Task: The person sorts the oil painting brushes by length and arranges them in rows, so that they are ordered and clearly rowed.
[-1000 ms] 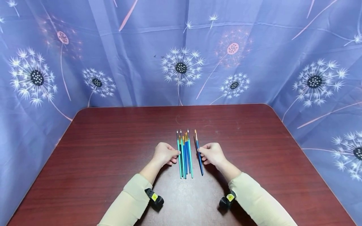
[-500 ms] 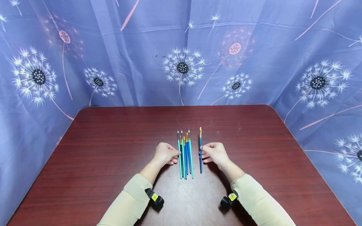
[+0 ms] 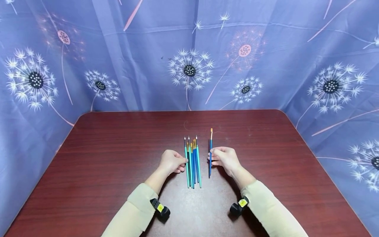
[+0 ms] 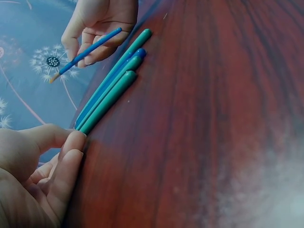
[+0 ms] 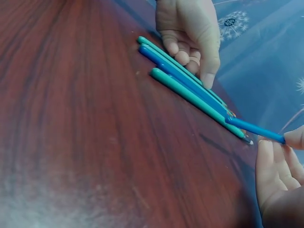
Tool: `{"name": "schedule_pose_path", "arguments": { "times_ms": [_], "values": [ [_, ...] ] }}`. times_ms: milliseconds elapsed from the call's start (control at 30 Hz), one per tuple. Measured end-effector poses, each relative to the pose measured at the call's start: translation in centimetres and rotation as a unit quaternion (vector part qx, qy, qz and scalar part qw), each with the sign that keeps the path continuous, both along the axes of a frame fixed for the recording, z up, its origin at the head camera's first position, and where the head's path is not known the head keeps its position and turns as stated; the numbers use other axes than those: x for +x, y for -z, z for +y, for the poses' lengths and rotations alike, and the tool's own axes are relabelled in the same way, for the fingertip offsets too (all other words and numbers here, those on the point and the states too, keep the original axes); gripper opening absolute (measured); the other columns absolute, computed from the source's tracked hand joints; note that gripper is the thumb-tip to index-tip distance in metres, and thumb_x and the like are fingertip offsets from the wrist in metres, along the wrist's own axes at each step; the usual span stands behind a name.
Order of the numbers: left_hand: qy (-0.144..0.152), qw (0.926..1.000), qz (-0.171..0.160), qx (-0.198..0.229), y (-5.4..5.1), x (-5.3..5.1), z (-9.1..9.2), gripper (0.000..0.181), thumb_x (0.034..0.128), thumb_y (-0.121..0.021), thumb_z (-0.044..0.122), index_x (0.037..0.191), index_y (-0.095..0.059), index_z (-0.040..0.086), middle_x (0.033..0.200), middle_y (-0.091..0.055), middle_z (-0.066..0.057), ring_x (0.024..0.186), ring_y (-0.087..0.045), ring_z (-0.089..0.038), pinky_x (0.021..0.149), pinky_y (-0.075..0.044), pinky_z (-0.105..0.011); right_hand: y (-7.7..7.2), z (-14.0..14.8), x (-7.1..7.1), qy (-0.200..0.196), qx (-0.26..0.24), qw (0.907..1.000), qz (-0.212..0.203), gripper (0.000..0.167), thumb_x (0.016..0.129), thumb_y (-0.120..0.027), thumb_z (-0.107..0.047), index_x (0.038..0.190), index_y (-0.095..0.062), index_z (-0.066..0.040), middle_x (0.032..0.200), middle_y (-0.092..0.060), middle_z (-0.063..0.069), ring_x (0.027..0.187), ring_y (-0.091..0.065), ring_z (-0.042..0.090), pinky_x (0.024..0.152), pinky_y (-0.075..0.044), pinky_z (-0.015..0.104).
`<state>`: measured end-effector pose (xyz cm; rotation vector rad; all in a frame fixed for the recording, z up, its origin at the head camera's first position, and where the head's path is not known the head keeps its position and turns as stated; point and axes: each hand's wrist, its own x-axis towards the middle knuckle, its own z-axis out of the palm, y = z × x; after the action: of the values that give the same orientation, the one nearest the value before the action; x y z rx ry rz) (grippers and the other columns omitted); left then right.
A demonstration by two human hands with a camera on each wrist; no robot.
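Blue cloth printed with dandelions [image 3: 142,65] is hanging behind the reddish-brown wood-grain desk [image 3: 118,141]. I am operating from afar, judging the slim blue paintbrush [image 3: 210,159] light, stiff and slippery-smooth, with mid-handle seeming the safest hold, sparing its soft bristles. It is pointing toward the desk's far edge, just right of a cluster of green and blue paintbrushes [image 3: 194,164]. My right hand [image 3: 226,159] is pinching it; my left hand [image 3: 173,161] is pinching the cluster's leftmost green brush [image 3: 186,153].
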<state>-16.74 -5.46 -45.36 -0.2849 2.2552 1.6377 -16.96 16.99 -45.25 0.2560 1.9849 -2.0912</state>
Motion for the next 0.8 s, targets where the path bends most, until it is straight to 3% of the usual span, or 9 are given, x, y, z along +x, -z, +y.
{"name": "schedule_pose_path", "arguments": {
  "times_ms": [233, 433, 800],
  "values": [
    [-0.001, 1.0, 0.002, 0.003, 0.0, 0.1, 0.0, 0.013, 0.0786, -0.072, 0.008, 0.082, -0.067, -0.004, 0.057, -0.064, -0.007, 0.043, -0.06, -0.01, 0.044, -0.055, -0.026, -0.3, 0.4, -0.3, 0.0, -0.034, 0.9994, -0.006, 0.035, 0.087, -0.055, 0.0, 0.119, -0.05, 0.015, 0.079, -0.069, 0.001, 0.072, -0.068, 0.01, 0.059, -0.058, 0.02],
    [0.004, 0.9999, 0.011, -0.001, 0.1, 0.1, 0.0, 0.014, 0.0783, -0.072, 0.009, 0.081, -0.067, -0.003, 0.056, -0.065, -0.005, 0.044, -0.061, -0.009, 0.043, -0.055, -0.026, -0.7, 0.8, -0.7, -0.006, -0.033, 0.9994, -0.008, 0.044, 0.087, -0.057, 0.0, 0.126, -0.045, 0.015, 0.08, -0.069, -0.001, 0.072, -0.068, 0.008, 0.06, -0.058, 0.02],
    [-0.003, 1.0, 0.009, 0.0, 0.2, 0.1, 0.0, 0.013, 0.0779, -0.072, 0.008, 0.08, -0.067, -0.004, 0.054, -0.064, -0.005, 0.043, -0.06, -0.009, 0.043, -0.055, -0.025, -1.2, 1.5, -2.0, -0.013, -0.032, 0.9994, -0.004, 0.044, 0.089, -0.054, -0.002, 0.129, -0.043, 0.015, 0.081, -0.07, -0.002, 0.071, -0.067, 0.008, 0.063, -0.059, 0.021]
  ]
}}
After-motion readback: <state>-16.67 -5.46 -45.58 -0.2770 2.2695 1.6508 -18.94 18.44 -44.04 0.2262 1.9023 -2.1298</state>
